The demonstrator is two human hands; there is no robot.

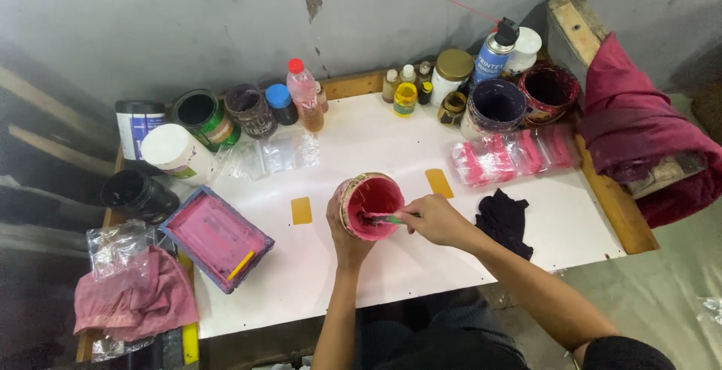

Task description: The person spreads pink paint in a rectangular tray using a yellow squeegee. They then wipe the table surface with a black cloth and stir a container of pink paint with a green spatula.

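Head view shows the left hand (342, 231) wrapped around a pink paint tub (370, 204), mostly hidden behind it, while the right hand (436, 219) pinches a half-buried stirring tool (385, 219).

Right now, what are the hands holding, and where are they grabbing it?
The left hand grips the pink tub around its side. The right hand pinches the stirring stick by its outer end, with its tip inside the tub.
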